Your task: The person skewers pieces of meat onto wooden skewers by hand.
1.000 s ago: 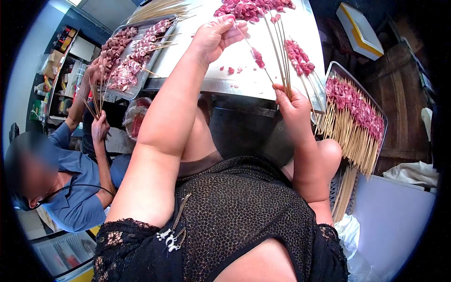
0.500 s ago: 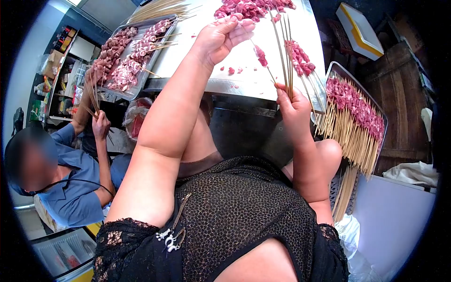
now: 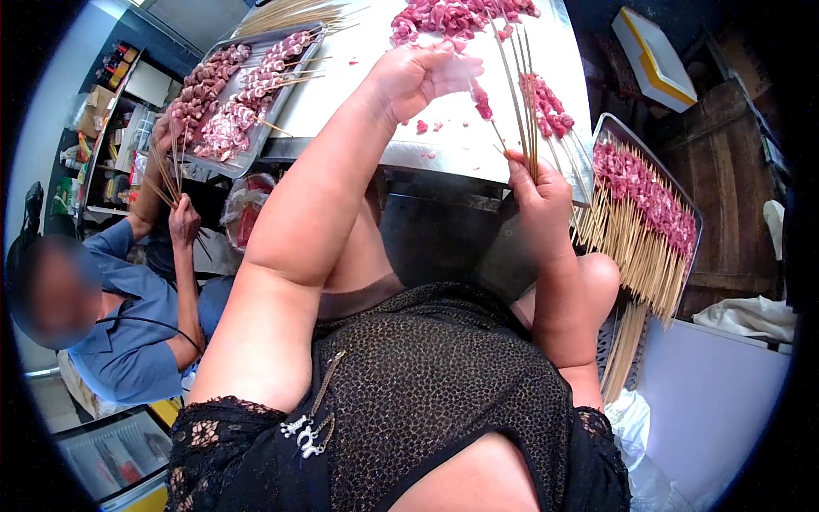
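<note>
Where the left fingers end: left hand [image 3: 414,81] palm up; thumb and index look together, other fingers spread. Blurred; cannot tell if they grip a scrap.
Right fingers: right hand [image 3: 544,196] closed, thumb and index clamped on the skewer [image 3: 497,134], fist round the bare sticks [image 3: 530,102].
Skewer: slants up-left; threaded meat [image 3: 483,104] sits near its upper end, beside the left fingertips.
Bare sticks: fanned upward, just right of the skewer.
Scraps [image 3: 422,126]: on the table [image 3: 345,107], nearer the body than the left hand.
Heap [image 3: 431,19]: loose meat, beyond the left hand.
Batch [image 3: 546,107]: loaded skewers, table's right side.
Right tray [image 3: 700,224]: row of loaded skewers.
Left tray [image 3: 235,167]: more skewered meat.
Co-worker [image 3: 145,320]: holds sticks, beside left tray.
Risk, tip: could prick the left fingers if meat gave way suddenly under a push.
Risk, bare sticks: one could slide out or cross the skewer if the right grip slackened.
Risk, meat: could tear if pierced near its edge.
Risk, batch: could shift if the right forearm brushed the sticks.
</note>
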Tool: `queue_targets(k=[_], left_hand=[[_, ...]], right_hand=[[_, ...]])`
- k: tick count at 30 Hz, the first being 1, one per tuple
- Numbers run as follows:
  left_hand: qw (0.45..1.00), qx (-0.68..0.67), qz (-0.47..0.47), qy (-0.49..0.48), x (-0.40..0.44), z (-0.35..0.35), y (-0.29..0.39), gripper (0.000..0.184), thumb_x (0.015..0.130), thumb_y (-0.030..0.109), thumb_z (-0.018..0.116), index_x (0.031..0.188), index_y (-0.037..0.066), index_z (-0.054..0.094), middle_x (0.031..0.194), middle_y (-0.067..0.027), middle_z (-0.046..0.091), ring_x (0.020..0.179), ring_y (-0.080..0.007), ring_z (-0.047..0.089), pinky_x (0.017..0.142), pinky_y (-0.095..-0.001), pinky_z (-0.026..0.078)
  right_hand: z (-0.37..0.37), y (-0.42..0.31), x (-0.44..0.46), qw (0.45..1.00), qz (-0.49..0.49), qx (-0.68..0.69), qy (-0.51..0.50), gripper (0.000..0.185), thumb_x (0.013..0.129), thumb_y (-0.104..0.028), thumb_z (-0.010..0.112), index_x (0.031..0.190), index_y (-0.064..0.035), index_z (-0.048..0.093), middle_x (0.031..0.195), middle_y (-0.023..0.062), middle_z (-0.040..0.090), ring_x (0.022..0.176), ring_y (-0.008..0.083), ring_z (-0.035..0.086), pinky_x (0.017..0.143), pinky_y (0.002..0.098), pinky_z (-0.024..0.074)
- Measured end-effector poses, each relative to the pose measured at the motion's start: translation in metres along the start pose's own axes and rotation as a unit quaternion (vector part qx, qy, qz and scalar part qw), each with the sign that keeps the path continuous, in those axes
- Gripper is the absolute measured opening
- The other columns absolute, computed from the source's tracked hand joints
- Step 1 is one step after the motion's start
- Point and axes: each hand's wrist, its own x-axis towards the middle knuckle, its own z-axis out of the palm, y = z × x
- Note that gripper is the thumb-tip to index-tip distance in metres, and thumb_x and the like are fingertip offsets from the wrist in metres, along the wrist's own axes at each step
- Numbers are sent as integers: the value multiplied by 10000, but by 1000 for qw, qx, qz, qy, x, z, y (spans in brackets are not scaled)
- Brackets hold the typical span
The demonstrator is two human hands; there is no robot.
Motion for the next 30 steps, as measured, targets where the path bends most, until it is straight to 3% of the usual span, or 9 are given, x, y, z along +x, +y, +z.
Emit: queue_targets(k=[6, 8, 10, 12, 14, 16, 19, 24, 30], left_hand=[[994, 59, -75, -49, -1, 5, -16, 280, 888, 105, 528, 1122, -48, 511, 1116, -196, 580, 963, -248, 611, 834, -351, 522], [952, 272, -132, -49, 4, 0, -9, 387, 854, 110, 586, 1189, -53, 479, 1140, -179, 570, 983, -229, 598, 837, -336, 507], [850, 520, -74, -47, 26, -3, -6, 482, 814, 116, 622, 1246, -22, 459, 1134, -181, 571, 990, -231, 580, 862, -334, 464], [664, 739, 112, 16, 61, -5, -2, 438, 810, 127, 599, 1218, 6, 495, 1045, -188, 611, 926, -226, 602, 816, -309, 472], [694, 719, 36, 16, 92, 14, 28, 365, 815, 144, 580, 1157, 23, 545, 955, -165, 646, 880, -225, 617, 789, -306, 473], [674, 726, 109, 85, 145, -5, 29, 304, 840, 179, 561, 1096, 19, 587, 953, -136, 653, 886, -239, 617, 809, -344, 466], [620, 763, 167, 77, 195, -21, 45, 427, 812, 279, 605, 1155, 29, 560, 1039, -171, 626, 975, -278, 594, 867, -349, 446], [584, 790, 147, 113, 266, -61, 20, 763, 572, 571, 702, 1165, 110, 564, 1077, -156, 607, 1075, -307, 537, 930, -377, 423], [576, 815, -5, 60, 257, -62, 32, 543, 656, 400, 627, 1171, 236, 577, 1071, -89, 627, 1018, -288, 572, 893, -359, 449]], right_hand=[[0, 3, 1, 993, 60, 97, 3, 203, 893, -117, 558, 1047, 4, 614, 683, -58, 489, 564, 3, 390, 497, 146, 290], [-1, 3, 1, 993, 80, 80, 47, 183, 864, -106, 576, 998, 1, 642, 655, -26, 534, 585, 46, 467, 532, 206, 381], [-1, 8, 2, 996, 35, 32, 72, 190, 865, -108, 571, 1004, 3, 637, 651, 3, 543, 591, 66, 485, 547, 228, 403], [0, 6, 0, 994, 4, 12, 110, 180, 862, -96, 569, 998, -2, 639, 657, 16, 549, 590, 83, 496, 550, 237, 409], [1, 5, -2, 992, -26, 13, 125, 175, 857, -82, 569, 1000, -9, 641, 673, 26, 557, 602, 92, 508, 554, 242, 412], [0, 5, -4, 992, -56, -45, 104, 148, 854, -66, 571, 974, -5, 632, 707, 95, 577, 612, 184, 553, 572, 286, 441], [1, 5, -5, 986, -108, -77, 99, 130, 837, -33, 576, 961, -7, 605, 794, 166, 597, 706, 308, 592, 625, 354, 476], [0, 5, 3, 975, -188, -83, 81, 133, 838, -14, 571, 968, -12, 602, 800, 152, 601, 671, 288, 597, 583, 323, 479], [-2, 1, 4, 986, -136, -53, 79, 127, 852, -37, 566, 969, -15, 611, 823, 150, 608, 696, 283, 605, 607, 309, 480]])
